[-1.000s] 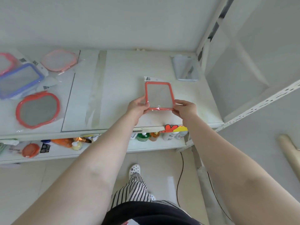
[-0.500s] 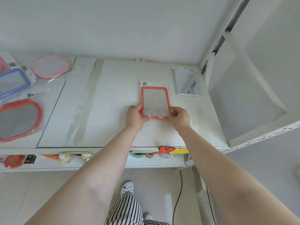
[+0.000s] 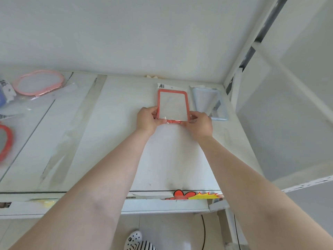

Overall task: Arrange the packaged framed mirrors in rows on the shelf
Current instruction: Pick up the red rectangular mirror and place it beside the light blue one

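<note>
Progress: I've slid the red-framed mirror back from mid-shelf to near the rear wall over the last second; it now lies flat just beside the pale blue-framed mirror, long sides parallel, a narrow gap between them. That looks like the second piece of a back row starting from the right corner.

My left hand pinches the bottom-left corner of the frame, my right hand pinches the bottom-right corner (both gripping frame plus wrapper, nothing else in either hand).

Edges: the barcode flap of the wrapper points at the back wall and sits close to it, so little travel left that way. To the right, the blue one blocks, with the shelf upright beyond it. Open room is left and forward: bare shelf all the way to the pink oval mirror at far left and the red oval one at the left edge, both well apart from my hands.

Next, probably let go and fetch from the left pile.
</note>
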`<state>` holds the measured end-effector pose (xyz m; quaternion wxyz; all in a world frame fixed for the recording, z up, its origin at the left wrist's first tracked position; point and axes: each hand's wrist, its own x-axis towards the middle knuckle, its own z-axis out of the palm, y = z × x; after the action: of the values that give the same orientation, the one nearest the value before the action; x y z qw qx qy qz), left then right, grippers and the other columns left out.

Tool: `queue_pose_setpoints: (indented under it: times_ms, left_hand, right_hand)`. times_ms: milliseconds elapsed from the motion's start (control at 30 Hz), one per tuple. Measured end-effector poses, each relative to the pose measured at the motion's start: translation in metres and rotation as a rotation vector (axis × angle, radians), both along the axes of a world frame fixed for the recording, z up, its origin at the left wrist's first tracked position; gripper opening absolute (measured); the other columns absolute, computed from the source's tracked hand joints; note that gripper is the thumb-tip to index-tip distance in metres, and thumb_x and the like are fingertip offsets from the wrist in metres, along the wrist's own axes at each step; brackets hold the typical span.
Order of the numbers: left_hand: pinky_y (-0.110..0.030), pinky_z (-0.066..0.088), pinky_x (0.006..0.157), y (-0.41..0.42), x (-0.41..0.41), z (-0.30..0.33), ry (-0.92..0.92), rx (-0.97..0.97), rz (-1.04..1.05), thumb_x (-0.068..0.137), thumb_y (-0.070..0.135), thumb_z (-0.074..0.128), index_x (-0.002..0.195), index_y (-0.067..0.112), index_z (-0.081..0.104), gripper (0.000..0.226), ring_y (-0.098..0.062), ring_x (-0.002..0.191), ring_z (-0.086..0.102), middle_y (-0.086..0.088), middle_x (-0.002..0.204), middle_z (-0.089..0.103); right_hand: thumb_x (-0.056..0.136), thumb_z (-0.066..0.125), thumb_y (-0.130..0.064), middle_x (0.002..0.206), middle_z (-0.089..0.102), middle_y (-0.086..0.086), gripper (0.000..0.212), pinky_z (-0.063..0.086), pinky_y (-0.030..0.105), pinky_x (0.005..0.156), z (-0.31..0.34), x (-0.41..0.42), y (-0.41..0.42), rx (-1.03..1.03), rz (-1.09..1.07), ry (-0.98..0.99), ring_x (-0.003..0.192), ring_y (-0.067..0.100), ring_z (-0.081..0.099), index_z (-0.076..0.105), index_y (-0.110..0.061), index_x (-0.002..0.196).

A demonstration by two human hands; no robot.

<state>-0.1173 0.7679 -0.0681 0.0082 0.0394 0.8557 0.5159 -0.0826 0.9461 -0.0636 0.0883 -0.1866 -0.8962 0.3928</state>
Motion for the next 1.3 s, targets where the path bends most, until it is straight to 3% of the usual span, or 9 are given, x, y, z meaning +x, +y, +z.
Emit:
queue_pose_setpoints:
  times_ms: [133, 233, 367, 500, 833, 1300]
  left_hand:
    - [-0.032, 0.050, 0.082, 0.005, -0.011, -0.005, 0.020, -0.086, 0.022, 0.072, 0.015, 0.079, 0.108, 0.009, 0.069, 0.039, -0.024, 0.081, 0.059, -0.007, 0.091, 0.055]
    - [-0.032, 0.050, 0.091, 0.008, -0.014, -0.008, 0.029, -0.143, 0.030, 0.072, 0.019, 0.076, 0.103, 0.010, 0.066, 0.035, -0.029, 0.098, 0.060, -0.008, 0.101, 0.048]
    - [-0.026, 0.034, 0.100, 0.015, -0.014, -0.006, -0.006, -0.182, -0.023, 0.072, 0.029, 0.074, 0.128, 0.021, 0.052, 0.061, -0.030, 0.122, 0.041, -0.011, 0.127, 0.048]
    - [-0.031, 0.031, 0.102, 0.022, -0.019, -0.006, 0.039, -0.281, -0.030, 0.069, 0.040, 0.079, 0.135, 0.020, 0.045, 0.077, -0.028, 0.126, 0.041, -0.007, 0.131, 0.052]
    - [-0.034, 0.039, 0.092, 0.036, -0.027, -0.013, 0.075, -0.380, 0.058, 0.066, 0.052, 0.076, 0.130, 0.027, 0.050, 0.074, -0.032, 0.115, 0.048, -0.001, 0.124, 0.060]
    - [-0.034, 0.030, 0.084, 0.039, -0.031, -0.012, 0.036, -0.320, 0.062, 0.069, 0.050, 0.075, 0.118, 0.029, 0.056, 0.057, -0.029, 0.110, 0.046, 0.006, 0.114, 0.065]
  right_hand:
    - [0.075, 0.075, -0.033, 0.102, 0.064, 0.004, 0.033, 0.049, 0.033, 0.082, -0.001, -0.010, 0.004, 0.123, 0.028, -0.020, 0.110, 0.025, 0.046, 0.069, -0.021, 0.104]
    - [0.075, 0.076, -0.039, 0.114, 0.057, 0.002, 0.052, 0.041, 0.029, 0.091, -0.002, -0.010, 0.010, 0.193, 0.016, 0.018, 0.118, 0.024, 0.042, 0.062, -0.024, 0.123]
    - [0.070, 0.074, -0.054, 0.135, 0.047, 0.002, 0.076, 0.027, 0.036, 0.112, -0.007, -0.010, 0.016, 0.232, -0.092, 0.023, 0.131, 0.026, 0.034, 0.051, -0.023, 0.136]
    - [0.075, 0.063, -0.065, 0.153, 0.034, 0.000, 0.087, 0.008, 0.043, 0.121, -0.012, -0.010, 0.018, 0.299, -0.083, -0.069, 0.147, 0.023, 0.016, 0.040, -0.018, 0.143]
    - [0.078, 0.060, -0.062, 0.147, 0.044, -0.004, 0.066, 0.014, 0.044, 0.120, -0.019, -0.011, 0.029, 0.330, -0.066, -0.037, 0.142, 0.017, 0.030, 0.056, -0.020, 0.129]
    - [0.082, 0.062, -0.057, 0.143, 0.048, -0.006, 0.059, 0.016, 0.041, 0.120, -0.018, -0.007, 0.028, 0.304, -0.086, 0.018, 0.139, 0.018, 0.034, 0.058, -0.021, 0.129]
